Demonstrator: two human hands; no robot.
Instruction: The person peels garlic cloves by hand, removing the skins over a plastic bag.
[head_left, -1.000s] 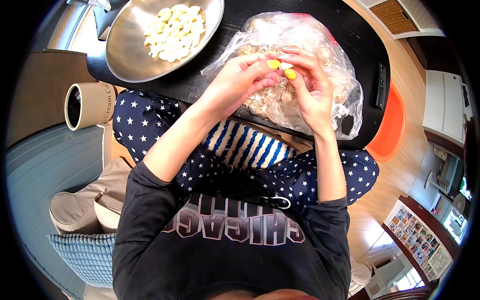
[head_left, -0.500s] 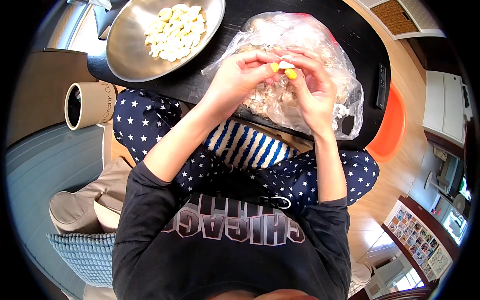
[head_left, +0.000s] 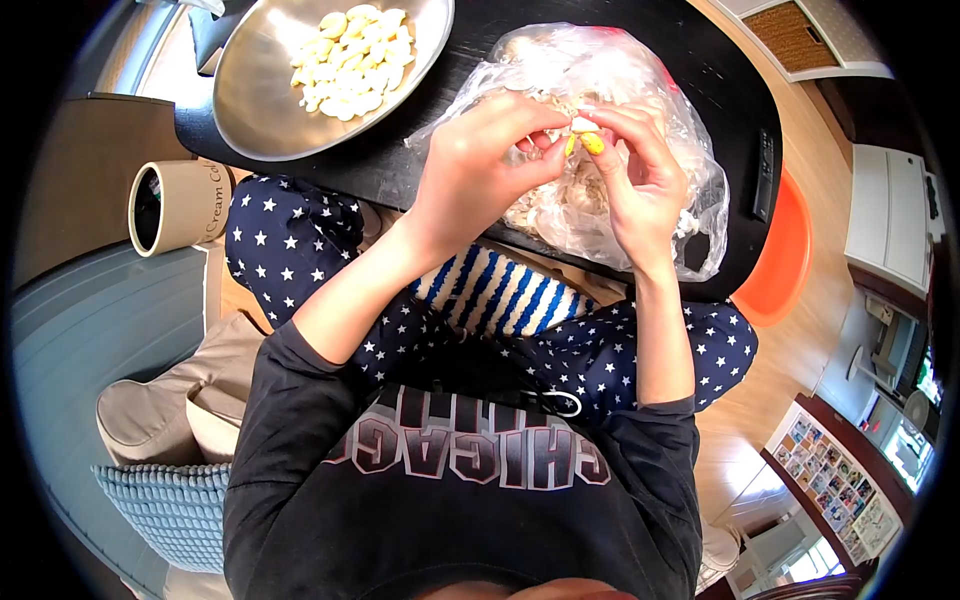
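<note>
A small whitish garlic clove point(head_left: 584, 125) is pinched between my two hands, above a clear plastic bag point(head_left: 690, 150). My left hand point(head_left: 490, 150) is closed, its thumb and index finger meeting at the left side of the clove. From the other side, my right hand point(head_left: 645, 185) grips it between thumb and fingers. Both thumb tips show bright yellow nails. Papery garlic skins point(head_left: 555, 200) fill the bag under the hands. To the left, a wide metal bowl point(head_left: 240, 110) holds many peeled pale garlic cloves point(head_left: 350, 65).
The bag and bowl stand on a black table point(head_left: 735, 95). A dark remote control point(head_left: 765, 175) lies near its right edge, with an orange seat point(head_left: 785, 260) beyond. A cream bin point(head_left: 190, 205) is at the left. Beneath the table edge lies a striped cloth point(head_left: 500, 290).
The clove and both hands have shifted slightly right. My left hand has rotated, showing more of its back, and its thumb now points more toward the clove.
</note>
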